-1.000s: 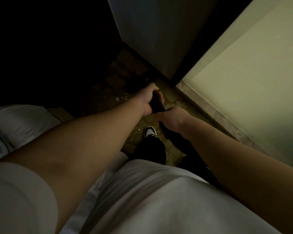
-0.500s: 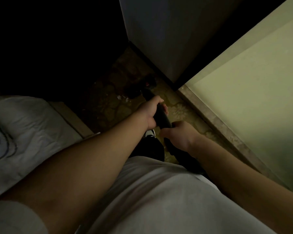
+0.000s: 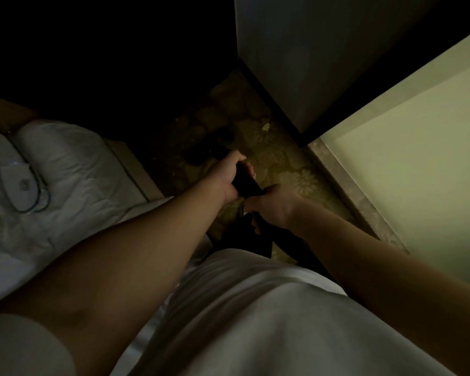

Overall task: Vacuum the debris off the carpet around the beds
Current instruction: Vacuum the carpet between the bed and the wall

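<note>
1. Vacuum tube (image 3: 247, 183): dark and straight, held over the carpet (image 3: 282, 164) just right of the bed (image 3: 65, 172). Its long axis ran from the person's waist forward and down to the floor. The far end leaned slightly toward the bed side.
2. Left hand (image 3: 228, 177): grip clamped round the farther part of the tube, with the fingers wrapped over its top. This was the hand nearer the bed.
3. Right hand (image 3: 274, 207): grip clamped round the tube closer to the body, just behind the left hand and on the side away from the bed.
4. Carpet: olive-brown with a leaf-like pattern, lying as a strip along the bed's right edge.
5. Debris scrap (image 3: 266, 127): one pale fragment on the carpet beyond both hands, well right of the bed. A few faint specks lay closer to the bed's edge.
6. Bed: rumpled white cover, cut off by the left border. A pale oblong item (image 3: 14, 180) with a dark cord lay on it; what it was could not be told.
7. Grey panel (image 3: 296, 63) and pale wall (image 3: 404, 158) with a stone skirting (image 3: 345, 185): these stood across the carpet strip from the bed.
8. Hard to make out: the tube's far end merged with dark shapes (image 3: 201, 156) on the carpet, and no nozzle could be picked out. Its near end was hidden behind the right hand and a dark trouser leg (image 3: 255, 237). The room beyond the bed was black.
</note>
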`<control>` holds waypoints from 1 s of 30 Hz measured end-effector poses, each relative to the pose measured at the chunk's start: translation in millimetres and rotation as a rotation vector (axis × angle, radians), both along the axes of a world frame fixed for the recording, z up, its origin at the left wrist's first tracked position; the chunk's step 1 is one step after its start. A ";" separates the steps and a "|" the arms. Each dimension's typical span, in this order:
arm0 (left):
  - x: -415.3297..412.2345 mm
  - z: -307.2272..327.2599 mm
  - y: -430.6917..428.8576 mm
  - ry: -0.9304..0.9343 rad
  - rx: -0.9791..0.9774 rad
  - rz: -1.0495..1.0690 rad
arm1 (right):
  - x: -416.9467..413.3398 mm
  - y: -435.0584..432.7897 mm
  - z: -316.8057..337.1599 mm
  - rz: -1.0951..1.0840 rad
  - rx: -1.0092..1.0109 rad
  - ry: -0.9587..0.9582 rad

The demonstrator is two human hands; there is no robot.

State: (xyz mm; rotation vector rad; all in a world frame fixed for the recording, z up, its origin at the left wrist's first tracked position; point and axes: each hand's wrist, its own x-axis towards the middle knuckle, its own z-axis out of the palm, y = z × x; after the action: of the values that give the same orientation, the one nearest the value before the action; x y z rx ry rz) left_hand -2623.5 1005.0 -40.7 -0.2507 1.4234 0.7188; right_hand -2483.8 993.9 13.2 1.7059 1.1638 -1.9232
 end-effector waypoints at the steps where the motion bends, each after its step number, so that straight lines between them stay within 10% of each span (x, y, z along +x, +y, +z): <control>1: 2.4 -2.0 -3.8 0.007 -0.014 -0.003 | 2.4 -3.5 -1.2 -0.010 -0.013 -0.003; 30: 324.7 -14.4 -168.2 -0.004 -0.089 0.189 | 319.4 -142.9 -7.2 0.109 -0.142 -0.084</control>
State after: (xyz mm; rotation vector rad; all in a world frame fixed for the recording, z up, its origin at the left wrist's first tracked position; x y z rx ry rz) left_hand -2298.8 836.8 -55.1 -0.4603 1.4418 0.8092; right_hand -2164.5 851.1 6.0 1.5993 1.0417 -1.8056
